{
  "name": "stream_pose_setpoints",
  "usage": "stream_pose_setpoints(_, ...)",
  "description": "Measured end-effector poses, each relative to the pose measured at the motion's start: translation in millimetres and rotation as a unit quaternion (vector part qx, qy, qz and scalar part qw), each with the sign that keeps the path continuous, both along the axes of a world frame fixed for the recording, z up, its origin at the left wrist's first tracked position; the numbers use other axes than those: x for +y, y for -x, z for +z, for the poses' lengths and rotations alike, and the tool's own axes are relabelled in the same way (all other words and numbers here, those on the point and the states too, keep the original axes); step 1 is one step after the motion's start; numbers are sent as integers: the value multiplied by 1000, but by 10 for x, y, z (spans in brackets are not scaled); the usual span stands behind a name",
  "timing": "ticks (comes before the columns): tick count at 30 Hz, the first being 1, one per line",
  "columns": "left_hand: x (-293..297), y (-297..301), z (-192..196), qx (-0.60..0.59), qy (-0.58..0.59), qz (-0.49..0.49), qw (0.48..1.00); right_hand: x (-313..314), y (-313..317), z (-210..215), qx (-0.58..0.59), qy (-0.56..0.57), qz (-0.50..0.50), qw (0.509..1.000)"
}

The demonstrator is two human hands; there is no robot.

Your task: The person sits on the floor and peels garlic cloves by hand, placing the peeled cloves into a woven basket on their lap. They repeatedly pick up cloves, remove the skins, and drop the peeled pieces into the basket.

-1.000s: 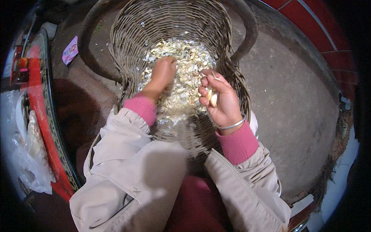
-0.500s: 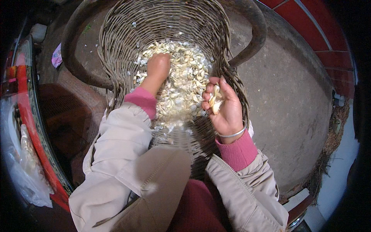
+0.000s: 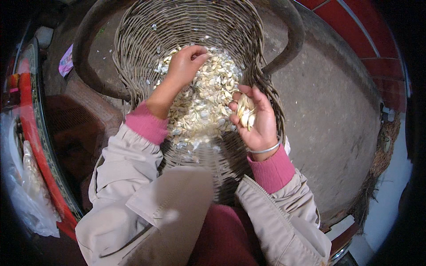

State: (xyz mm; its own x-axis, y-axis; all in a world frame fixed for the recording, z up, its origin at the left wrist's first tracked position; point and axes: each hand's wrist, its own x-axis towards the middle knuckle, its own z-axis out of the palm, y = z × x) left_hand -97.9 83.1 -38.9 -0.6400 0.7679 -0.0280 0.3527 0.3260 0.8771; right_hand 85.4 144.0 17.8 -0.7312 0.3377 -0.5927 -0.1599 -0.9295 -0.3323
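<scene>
A deep wicker basket (image 3: pixel 191 22) stands in front of me with many pale garlic cloves (image 3: pixel 213 88) and bits of papery skin heaped in it. Above the far part of the heap is my left hand (image 3: pixel 185 66), its fingers curled in a pinch toward the thumb. Whatever sits between those fingertips is too small or hidden to make out. My right hand (image 3: pixel 259 122), with a silver bangle at the wrist, is turned palm up by the basket's right wall. Several garlic cloves (image 3: pixel 246 113) rest in its cupped fingers.
Curved dark handles (image 3: pixel 295 35) rise at both sides of the basket. At the left stand a red-edged table (image 3: pixel 33 115) and a clear plastic bag (image 3: pixel 35 195). A pink wrapper (image 3: pixel 66 61) lies on the grey floor (image 3: pixel 328 133). Red tiles (image 3: pixel 368 26) cover the right wall.
My left hand has lifted off the heap and moved slightly forward, its fingers now showing in a pinch. My right hand has barely shifted, and more of the cloves in it are visible.
</scene>
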Motion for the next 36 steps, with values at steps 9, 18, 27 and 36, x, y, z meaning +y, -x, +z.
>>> stream_pose_setpoints(9,140,-147,-879,238,218,-8,947,16,-38,-73,6,4,7,1000)
stream_pose_setpoints(18,74,-232,-748,256,107,-7,961,5,-51,-178,18,-16,13,1000)
stream_pose_setpoints(27,-360,-696,428,81,-108,-4,991,-190,55,-250,-52,-79,60,994)
stream_pose_setpoints(36,-910,-1202,648,-126,-256,160,945,-579,-49,-127,-3,-19,83,996)
